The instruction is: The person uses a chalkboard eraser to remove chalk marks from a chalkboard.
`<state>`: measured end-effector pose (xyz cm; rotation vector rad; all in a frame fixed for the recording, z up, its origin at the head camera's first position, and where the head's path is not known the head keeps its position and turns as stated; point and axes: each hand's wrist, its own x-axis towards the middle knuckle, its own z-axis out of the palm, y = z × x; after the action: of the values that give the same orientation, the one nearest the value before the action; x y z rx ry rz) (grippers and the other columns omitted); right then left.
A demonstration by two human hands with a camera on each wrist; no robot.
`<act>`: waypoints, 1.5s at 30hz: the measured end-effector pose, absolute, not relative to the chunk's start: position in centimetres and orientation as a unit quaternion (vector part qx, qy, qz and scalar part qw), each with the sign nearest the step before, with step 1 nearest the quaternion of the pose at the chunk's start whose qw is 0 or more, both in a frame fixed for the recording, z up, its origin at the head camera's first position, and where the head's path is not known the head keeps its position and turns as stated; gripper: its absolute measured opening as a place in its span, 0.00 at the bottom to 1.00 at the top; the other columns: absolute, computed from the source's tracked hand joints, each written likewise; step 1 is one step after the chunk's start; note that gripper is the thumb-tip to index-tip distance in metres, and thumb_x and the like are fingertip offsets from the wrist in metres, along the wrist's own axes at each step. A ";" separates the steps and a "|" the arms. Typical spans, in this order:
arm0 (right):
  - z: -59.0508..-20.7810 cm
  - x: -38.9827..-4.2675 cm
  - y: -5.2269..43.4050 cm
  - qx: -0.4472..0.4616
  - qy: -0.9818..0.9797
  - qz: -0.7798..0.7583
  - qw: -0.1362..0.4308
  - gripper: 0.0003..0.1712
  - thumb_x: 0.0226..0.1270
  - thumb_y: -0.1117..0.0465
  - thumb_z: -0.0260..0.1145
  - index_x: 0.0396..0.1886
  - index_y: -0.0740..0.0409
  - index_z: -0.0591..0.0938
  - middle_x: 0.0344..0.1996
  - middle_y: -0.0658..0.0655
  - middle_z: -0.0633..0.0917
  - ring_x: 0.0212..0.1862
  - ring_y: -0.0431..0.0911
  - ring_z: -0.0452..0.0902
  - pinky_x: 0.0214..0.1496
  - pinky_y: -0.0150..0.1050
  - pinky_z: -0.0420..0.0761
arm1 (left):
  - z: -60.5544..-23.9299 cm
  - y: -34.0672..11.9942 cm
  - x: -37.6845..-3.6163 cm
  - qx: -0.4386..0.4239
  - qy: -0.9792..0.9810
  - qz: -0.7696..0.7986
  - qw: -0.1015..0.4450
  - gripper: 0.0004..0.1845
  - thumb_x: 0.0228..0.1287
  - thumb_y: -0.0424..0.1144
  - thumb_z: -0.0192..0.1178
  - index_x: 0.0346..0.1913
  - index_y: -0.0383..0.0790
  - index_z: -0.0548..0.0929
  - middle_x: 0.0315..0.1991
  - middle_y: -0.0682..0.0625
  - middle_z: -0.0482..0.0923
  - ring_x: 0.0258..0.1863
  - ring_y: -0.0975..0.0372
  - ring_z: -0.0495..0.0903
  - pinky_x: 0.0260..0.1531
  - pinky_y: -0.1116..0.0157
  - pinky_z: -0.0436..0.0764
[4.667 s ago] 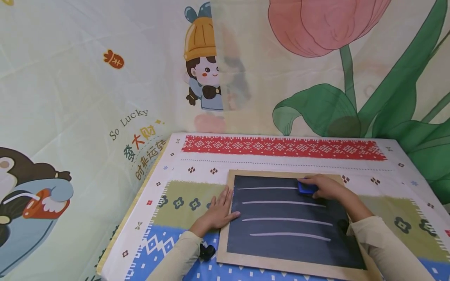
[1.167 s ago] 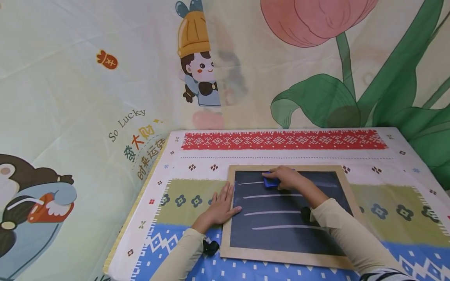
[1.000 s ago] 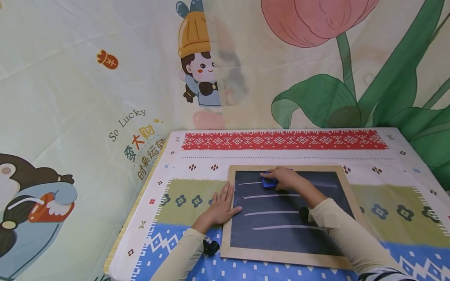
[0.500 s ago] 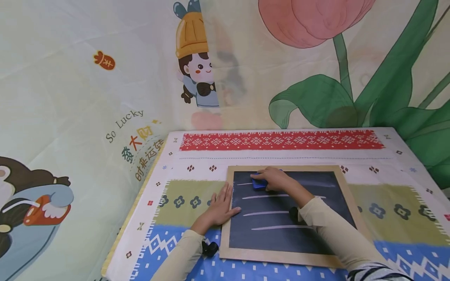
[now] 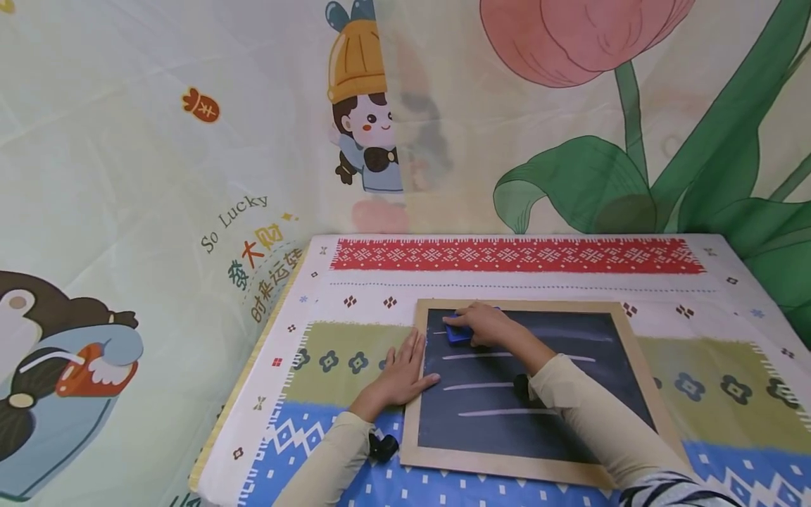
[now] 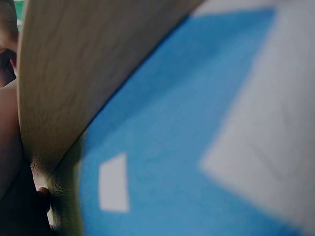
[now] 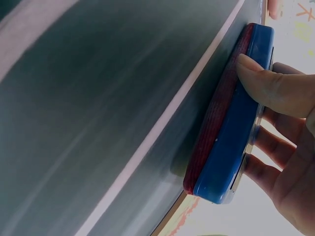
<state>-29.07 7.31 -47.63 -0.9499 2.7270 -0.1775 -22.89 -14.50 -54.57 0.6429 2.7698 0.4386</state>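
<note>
A wood-framed chalkboard (image 5: 507,438) lies on the table. My right hand (image 5: 486,327) grips a blue chalkboard eraser (image 5: 457,336) near the board's upper left corner. In the right wrist view the thumb presses the side of the eraser (image 7: 231,132), and its red felt faces the dark surface. Just left of the eraser is a short stub of the top chalk line (image 5: 439,332), with faint smears to the right. Three chalk lines run below, partly behind my right arm. My left hand (image 5: 395,377) lies with fingers extended on the board's left frame, thumb reaching inward.
A patterned cloth (image 5: 361,338) in red, green and blue covers the table. Behind it hangs printed fabric (image 5: 443,197) with a tulip and cartoon figures. Black wrist cameras (image 5: 383,447) sit at both wrists, and the right forearm crosses the board.
My right hand has slid the eraser leftward along the top chalk line, from the upper right to the upper left. That line has shrunk to a stub. The left hand stays on the frame.
</note>
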 end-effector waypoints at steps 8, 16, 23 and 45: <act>-47.6 -29.3 4.6 -0.360 0.925 -0.052 0.113 0.37 0.52 0.67 0.69 0.63 0.45 0.70 0.60 0.60 0.73 0.58 0.57 0.69 0.55 0.52 0.72 | -54.2 -15.1 -22.3 0.218 0.955 0.157 0.125 0.45 0.65 0.64 0.39 0.72 0.39 0.36 0.73 0.43 0.27 0.72 0.52 0.34 0.64 0.42 0.41; -48.3 -28.8 5.3 -0.376 0.920 -0.056 0.099 0.37 0.49 0.66 0.71 0.62 0.49 0.72 0.59 0.62 0.74 0.58 0.58 0.69 0.54 0.53 0.72 | -54.5 -13.3 -22.4 0.220 0.957 0.131 0.135 0.45 0.65 0.63 0.41 0.72 0.42 0.34 0.73 0.46 0.26 0.73 0.55 0.35 0.65 0.44 0.42; -49.1 -27.9 9.1 -0.324 0.937 -0.083 0.101 0.38 0.47 0.67 0.72 0.62 0.53 0.72 0.58 0.65 0.74 0.54 0.61 0.71 0.45 0.52 0.76 | -54.7 -10.4 -23.2 0.274 0.943 0.109 0.152 0.46 0.63 0.67 0.37 0.72 0.46 0.31 0.73 0.48 0.25 0.72 0.55 0.35 0.67 0.46 0.42; -49.0 -29.1 4.5 -0.376 0.917 -0.106 0.079 0.36 0.50 0.65 0.71 0.62 0.55 0.71 0.58 0.67 0.73 0.57 0.62 0.70 0.54 0.55 0.72 | -54.1 -14.2 -22.7 0.199 0.962 0.123 0.137 0.46 0.63 0.66 0.39 0.72 0.46 0.31 0.73 0.50 0.25 0.73 0.56 0.35 0.67 0.46 0.41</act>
<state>-29.07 4.48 -48.99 -1.1263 2.7453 -0.3181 -22.65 -14.20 -54.07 0.5774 2.7858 0.3565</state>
